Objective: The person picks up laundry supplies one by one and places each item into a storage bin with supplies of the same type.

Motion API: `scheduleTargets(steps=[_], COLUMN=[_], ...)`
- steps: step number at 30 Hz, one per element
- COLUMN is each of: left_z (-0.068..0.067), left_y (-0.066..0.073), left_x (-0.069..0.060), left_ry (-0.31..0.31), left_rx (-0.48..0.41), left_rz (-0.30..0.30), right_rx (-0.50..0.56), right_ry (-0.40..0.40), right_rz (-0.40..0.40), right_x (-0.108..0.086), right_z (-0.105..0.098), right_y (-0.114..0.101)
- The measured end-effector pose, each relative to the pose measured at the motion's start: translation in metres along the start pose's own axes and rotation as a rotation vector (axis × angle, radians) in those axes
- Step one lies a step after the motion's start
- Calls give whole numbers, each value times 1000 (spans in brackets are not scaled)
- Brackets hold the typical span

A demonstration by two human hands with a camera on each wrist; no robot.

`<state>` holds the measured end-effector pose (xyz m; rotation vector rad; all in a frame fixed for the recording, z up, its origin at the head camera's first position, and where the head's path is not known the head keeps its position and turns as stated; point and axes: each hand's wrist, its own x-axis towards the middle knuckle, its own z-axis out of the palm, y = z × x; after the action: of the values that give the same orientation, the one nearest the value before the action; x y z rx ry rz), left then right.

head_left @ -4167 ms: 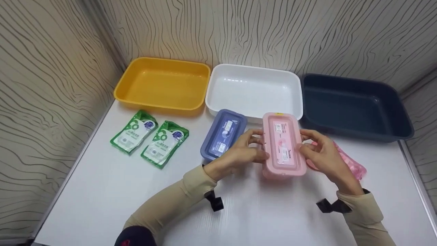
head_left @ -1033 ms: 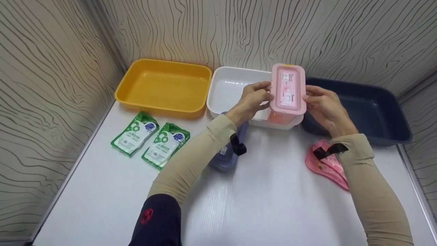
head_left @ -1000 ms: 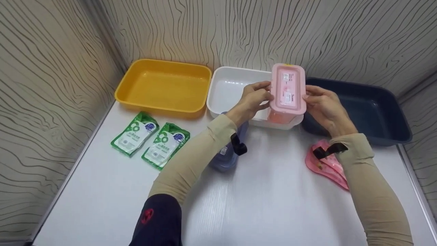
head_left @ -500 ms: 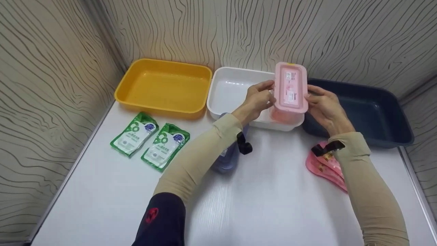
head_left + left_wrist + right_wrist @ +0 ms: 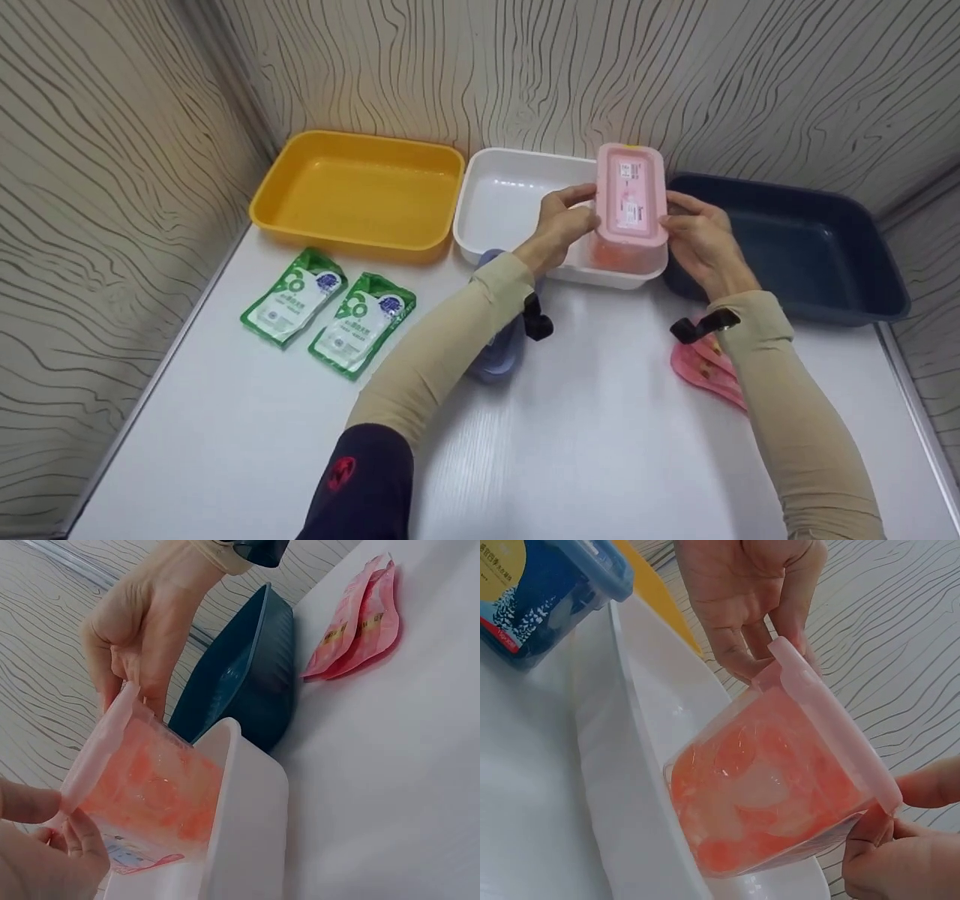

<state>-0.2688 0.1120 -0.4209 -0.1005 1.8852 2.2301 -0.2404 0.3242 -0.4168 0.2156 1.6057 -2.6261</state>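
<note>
Head view: I can see the left hand [image 5: 559, 225] and the right hand [image 5: 701, 236] both grasping a pink-lidded box [image 5: 631, 196], one on each side. Their thumbs and fingers pinch the edges of its pink lid. The box is at the right end of the white bin [image 5: 506, 202], with its lower part in or just over it (I can't tell if it touches the bottom). Its sides are see-through, and the wrist views show orange-pink lumps [image 5: 742, 787] inside.

The white bin sits between a yellow bin [image 5: 352, 191] and a dark blue bin [image 5: 810, 247], all in a row at the back of the white tabletop [image 5: 585, 427]. In front of the yellow one lie two green and white pouches [image 5: 362, 325], side by side. A blue-lidded box [image 5: 496, 361] stands on the tabletop in front of the white bin, partly hidden under the left sleeve [image 5: 450, 352]. Two pink packets [image 5: 371, 622] lie flat near the dark blue bin, one lapped over the other, partly under the right sleeve [image 5: 795, 405].
</note>
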Motion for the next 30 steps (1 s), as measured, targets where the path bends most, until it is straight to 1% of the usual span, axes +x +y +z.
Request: scheduleTargets(steps=[5, 7, 10, 15, 19, 22, 25, 30], left_z=[-1, -1, -3, -6, -6, -3, 2, 6], left_y=[-6, -8, -10, -13, -16, -18, -20, -23], left_x=[3, 3, 3, 5, 6, 7, 8, 10], left_ry=[-1, 0, 10, 22, 46, 71, 90, 99], left_rx=[6, 8, 32, 87, 115, 109, 108, 128], left_rz=[0, 3, -1, -14, -43, -70, -92, -135], right_rx=[-86, -145, -179, -180, -209, -223, -215, -218], right_ry=[26, 35, 44, 58, 64, 69, 76, 81], right_rz=[29, 49, 81, 105, 110, 113, 112, 113], right_x=[1, 3, 6, 9, 11, 12, 13, 12], right_z=[-1, -1, -1, 0, -1, -2, -4, -9], right_y=[4, 5, 9, 16, 19, 22, 25, 27])
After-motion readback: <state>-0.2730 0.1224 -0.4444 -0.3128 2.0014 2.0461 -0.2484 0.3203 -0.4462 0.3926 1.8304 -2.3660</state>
